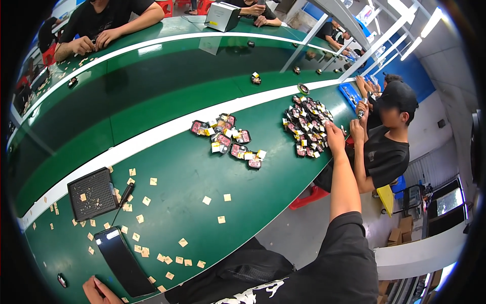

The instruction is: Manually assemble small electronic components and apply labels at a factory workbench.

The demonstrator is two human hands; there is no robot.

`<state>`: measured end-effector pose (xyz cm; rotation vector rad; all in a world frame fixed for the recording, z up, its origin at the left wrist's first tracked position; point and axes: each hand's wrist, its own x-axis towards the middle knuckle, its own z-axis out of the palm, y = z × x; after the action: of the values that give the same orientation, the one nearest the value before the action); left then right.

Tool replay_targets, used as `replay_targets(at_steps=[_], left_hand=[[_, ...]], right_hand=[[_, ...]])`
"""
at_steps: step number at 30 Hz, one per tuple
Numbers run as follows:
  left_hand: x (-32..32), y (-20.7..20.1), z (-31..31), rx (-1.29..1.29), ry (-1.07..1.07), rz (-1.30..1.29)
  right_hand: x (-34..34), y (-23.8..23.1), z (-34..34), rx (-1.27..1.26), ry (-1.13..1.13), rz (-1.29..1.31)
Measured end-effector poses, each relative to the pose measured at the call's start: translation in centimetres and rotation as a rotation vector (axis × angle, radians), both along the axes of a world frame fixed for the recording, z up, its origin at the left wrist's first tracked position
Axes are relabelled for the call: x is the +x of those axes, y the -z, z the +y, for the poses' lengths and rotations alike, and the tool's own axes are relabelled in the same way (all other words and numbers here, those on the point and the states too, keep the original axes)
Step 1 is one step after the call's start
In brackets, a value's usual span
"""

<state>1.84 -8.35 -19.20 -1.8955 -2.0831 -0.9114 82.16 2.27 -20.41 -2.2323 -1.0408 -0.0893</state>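
Had right hand (335, 138) at big pile of packs (306, 124), maybe partway done.
Saw small bunch (222, 139) apart, left hand (99, 292) near phone (124, 262); couldn't tell either hand's finger hold.

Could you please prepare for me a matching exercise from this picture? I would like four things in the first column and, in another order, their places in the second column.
Things:
1. Black phone
2. Screwdriver
3. Right hand
4. Smaller group of black-and-pink items

Places:
A. By the right edge of the black tray
B. Between the black tray and the large heap
C. Next to the left hand
D. At the right side of the large heap

Right pairs: 1-C, 2-A, 3-D, 4-B
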Motion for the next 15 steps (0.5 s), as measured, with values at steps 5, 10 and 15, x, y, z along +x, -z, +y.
replay_targets(at_steps=[5, 10, 15], left_hand=[[0.0, -0.1, -0.1, 0.021, -0.001, 0.016], [-0.1, -0.1, -0.5, -0.025, -0.029, 0.000], [-0.2, -0.3, -0.9, -0.022, -0.025, -0.015]], right_hand=[[-0.4, 1.2, 0.0, 0.010, -0.024, -0.099], [-5.3, 0.8, -0.3, 0.037, 0.019, -0.089], [-9.5, -0.1, -0.6, 0.019, 0.022, -0.107]])
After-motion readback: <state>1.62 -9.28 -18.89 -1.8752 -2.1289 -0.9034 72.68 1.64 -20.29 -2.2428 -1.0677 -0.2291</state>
